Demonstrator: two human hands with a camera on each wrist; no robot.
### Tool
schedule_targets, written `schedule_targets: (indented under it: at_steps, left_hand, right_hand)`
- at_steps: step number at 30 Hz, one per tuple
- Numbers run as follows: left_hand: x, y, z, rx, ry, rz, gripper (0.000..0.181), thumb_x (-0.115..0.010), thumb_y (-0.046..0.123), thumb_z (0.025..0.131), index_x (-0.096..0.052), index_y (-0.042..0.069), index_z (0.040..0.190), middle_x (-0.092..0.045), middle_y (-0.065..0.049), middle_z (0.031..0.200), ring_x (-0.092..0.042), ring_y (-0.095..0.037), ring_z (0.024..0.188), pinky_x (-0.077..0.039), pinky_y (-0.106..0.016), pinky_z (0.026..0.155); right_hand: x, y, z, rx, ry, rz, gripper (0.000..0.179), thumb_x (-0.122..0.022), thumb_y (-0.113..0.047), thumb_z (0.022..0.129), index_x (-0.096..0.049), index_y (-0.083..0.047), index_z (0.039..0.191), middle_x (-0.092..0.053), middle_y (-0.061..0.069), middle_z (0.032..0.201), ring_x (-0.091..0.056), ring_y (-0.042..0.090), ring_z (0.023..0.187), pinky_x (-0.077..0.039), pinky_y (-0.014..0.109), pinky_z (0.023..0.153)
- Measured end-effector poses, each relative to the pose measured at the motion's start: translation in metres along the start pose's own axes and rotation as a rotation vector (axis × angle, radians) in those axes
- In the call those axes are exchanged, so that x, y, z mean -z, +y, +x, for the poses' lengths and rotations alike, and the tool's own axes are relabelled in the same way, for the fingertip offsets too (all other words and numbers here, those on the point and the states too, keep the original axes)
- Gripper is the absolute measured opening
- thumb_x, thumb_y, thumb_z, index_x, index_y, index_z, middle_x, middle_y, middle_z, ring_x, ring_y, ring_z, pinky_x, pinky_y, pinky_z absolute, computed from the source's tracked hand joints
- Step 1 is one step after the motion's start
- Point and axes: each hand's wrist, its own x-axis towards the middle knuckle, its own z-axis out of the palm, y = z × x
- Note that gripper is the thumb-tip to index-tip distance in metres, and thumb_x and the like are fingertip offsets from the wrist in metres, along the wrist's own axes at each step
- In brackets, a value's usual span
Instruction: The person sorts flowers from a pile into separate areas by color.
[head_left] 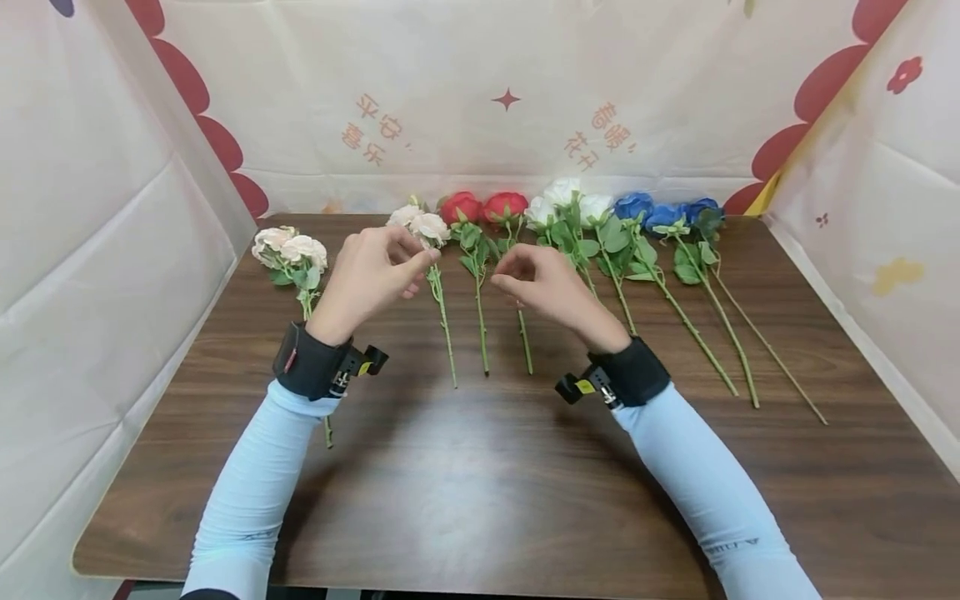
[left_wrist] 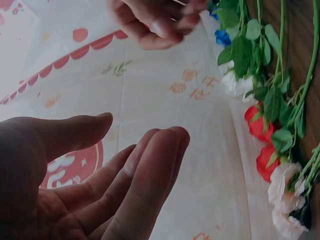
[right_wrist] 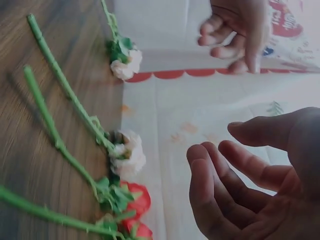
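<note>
Both hands empty, fingers loosely curled: left hand (head_left: 369,279), right hand (head_left: 542,286) above red roses (head_left: 483,207); grip stems low.

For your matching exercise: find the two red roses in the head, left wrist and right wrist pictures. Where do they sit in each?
Head: red roses at the table's far edge, centre.
Left wrist: lower right, stacked beside green leaves.
Right wrist: bottom centre, partly cut off.
Shared landmark: the cream rose next to them.
</note>
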Motion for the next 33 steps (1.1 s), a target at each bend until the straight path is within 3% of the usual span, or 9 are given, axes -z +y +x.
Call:
schedule_targets:
  at_steps: [5,10,16,20,23,25,28,31,33]
  left_hand:
    - [-0.008,-0.002,0.001,-0.022,-0.059,0.067,0.024,-0.065,0.042,0.089,-0.067,0.019,0.096,-0.070,0.004,0.071,-0.068,-0.011,0.056,-0.050,-0.031,0.061]
    - [-0.001,-0.016,0.005,0.018,-0.017,0.208,0.027,-0.066,0.044,0.088,-0.072,0.018,0.095,-0.072,0.002,0.074,-0.066,-0.013,0.063,-0.046,-0.034,0.066]
    - [0.032,-0.048,0.012,0.178,-0.013,0.268,0.034,-0.068,0.042,0.087,-0.072,0.011,0.101,-0.074,-0.007,0.077,-0.068,-0.015,0.064,-0.048,-0.038,0.070]
    - [0.054,-0.077,0.012,0.298,0.004,0.284,0.036,-0.069,0.035,0.087,-0.071,0.003,0.103,-0.074,-0.015,0.079,-0.072,-0.020,0.063,-0.045,-0.048,0.088]
    - [0.065,-0.098,0.010,0.365,0.052,0.359,0.036,-0.069,0.033,0.087,-0.072,0.000,0.099,-0.073,-0.018,0.089,-0.070,-0.031,0.080,-0.043,-0.053,0.089]
    - [0.070,-0.110,0.009,0.407,0.082,0.435,0.035,-0.068,0.034,0.085,-0.073,-0.001,0.092,-0.070,-0.022,0.094,-0.065,-0.039,0.091,-0.044,-0.055,0.084]
    - [0.075,-0.125,0.007,0.457,0.087,0.530,0.041,-0.068,0.034,0.083,-0.068,-0.005,0.096,-0.065,-0.029,0.103,-0.058,-0.047,0.102,-0.045,-0.057,0.082]
    - [0.074,-0.138,0.007,0.512,0.028,0.545,0.046,-0.066,0.034,0.083,-0.065,-0.009,0.100,-0.068,-0.028,0.096,-0.057,-0.048,0.106,-0.045,-0.057,0.087]
    - [0.073,-0.146,0.007,0.552,-0.009,0.529,0.046,-0.064,0.032,0.084,-0.064,-0.010,0.103,-0.070,-0.023,0.080,-0.060,-0.046,0.103,-0.046,-0.056,0.088]
  right_hand:
    - [0.010,0.002,-0.007,-0.003,-0.002,0.018,0.012,-0.065,-0.027,0.092,-0.066,-0.017,0.100,-0.068,0.006,0.084,-0.065,0.019,0.066,-0.053,0.035,0.059]
    - [0.010,0.000,-0.002,0.014,-0.021,0.064,0.012,-0.065,-0.026,0.092,-0.067,-0.016,0.099,-0.069,0.005,0.086,-0.067,0.019,0.069,-0.055,0.035,0.062]
    - [0.010,-0.002,-0.002,0.014,-0.030,0.067,0.014,-0.064,-0.027,0.093,-0.067,-0.016,0.101,-0.068,0.005,0.086,-0.065,0.021,0.068,-0.054,0.037,0.061]
    - [0.013,0.000,-0.006,0.000,-0.024,0.070,0.016,-0.064,-0.027,0.093,-0.067,-0.014,0.102,-0.068,0.006,0.087,-0.067,0.020,0.070,-0.056,0.037,0.065]
    - [0.014,0.003,-0.008,-0.008,-0.015,0.066,0.017,-0.064,-0.026,0.093,-0.067,-0.012,0.102,-0.068,0.010,0.088,-0.067,0.020,0.071,-0.056,0.036,0.065]
    - [0.014,0.005,-0.009,-0.013,-0.015,0.066,0.017,-0.064,-0.026,0.093,-0.067,-0.012,0.102,-0.068,0.012,0.089,-0.067,0.022,0.072,-0.056,0.038,0.066]
    - [0.015,0.007,-0.010,-0.013,-0.018,0.077,0.018,-0.064,-0.026,0.093,-0.067,-0.011,0.102,-0.068,0.014,0.090,-0.068,0.028,0.075,-0.056,0.041,0.067]
    - [0.014,0.008,-0.010,-0.006,-0.018,0.080,0.018,-0.063,-0.026,0.093,-0.067,-0.011,0.102,-0.068,0.012,0.088,-0.068,0.031,0.076,-0.056,0.038,0.066]
    - [0.014,0.009,-0.010,0.001,-0.016,0.077,0.017,-0.063,-0.026,0.093,-0.067,-0.012,0.102,-0.068,0.011,0.087,-0.067,0.030,0.074,-0.055,0.036,0.063]
